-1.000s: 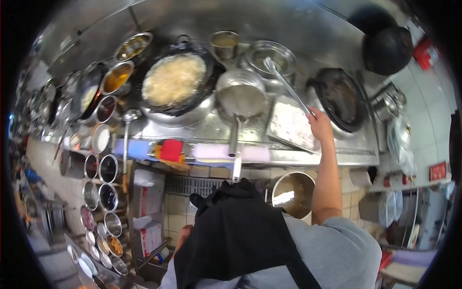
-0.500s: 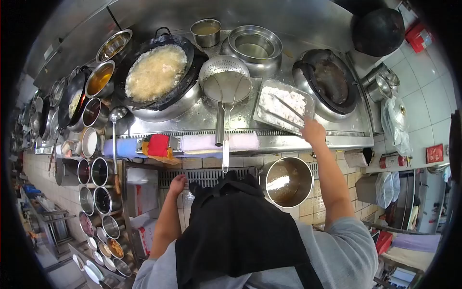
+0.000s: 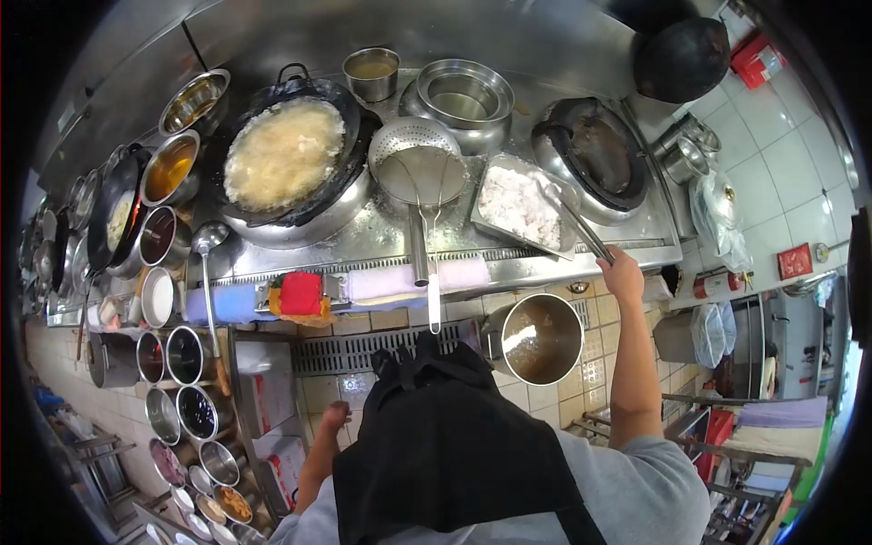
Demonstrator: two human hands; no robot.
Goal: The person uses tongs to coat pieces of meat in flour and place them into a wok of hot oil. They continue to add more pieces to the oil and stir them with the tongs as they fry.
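My right hand is closed around the handle end of metal tongs. The tongs' tips reach over a rectangular metal tray of white, floury-looking pieces; whether they grip a piece is hard to see. Low beside my body, away from the counter, my left hand hangs with its fingers curled and nothing visible in it. Left of the tray, a wire strainer rests on a perforated ladle, handles toward me. A wok at the left holds bubbling oil with pale food.
A dark wok sits on the right burner. A large pot of brownish liquid stands below the counter edge. Folded towels line that edge. Several sauce bowls and a long ladle are at the left.
My right hand has moved right and slightly down, and the tongs' arms are closer together. My left hand has lowered. The whole view has shifted a little.
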